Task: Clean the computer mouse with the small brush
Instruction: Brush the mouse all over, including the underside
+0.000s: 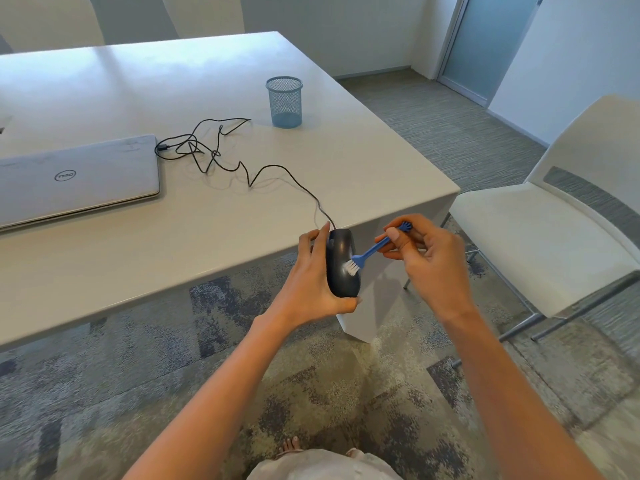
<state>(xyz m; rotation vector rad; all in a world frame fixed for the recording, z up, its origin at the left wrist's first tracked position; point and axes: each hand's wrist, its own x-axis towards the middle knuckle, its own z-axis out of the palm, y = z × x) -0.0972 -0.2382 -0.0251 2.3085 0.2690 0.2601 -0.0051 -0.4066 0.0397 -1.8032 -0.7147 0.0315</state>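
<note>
A person's left hand (313, 275) is gripping a dark wired computer mouse (341, 271), fingers curled round its far end and thumb under its near end, holding it on edge in the air just off the table's (207, 244) near corner. The right hand (429, 261), just beside it, is pinching the blue handle of a small brush (372, 249) between thumb and fingers, its white bristles pressing on the mouse's shell. Beyond the left hand, the mouse's black cable (263, 168) is trailing in loose tangles across the white table. Farther left, a closed silver Dell laptop (76, 178) is lying flat. Well beyond both hands, a blue mesh pen cup (284, 102) is standing upright, its base showing through the mesh. Right of the right hand, a white chair (540, 237) is standing on mottled grey carpet (104, 375), with a frosted door (491, 43) beyond.
</note>
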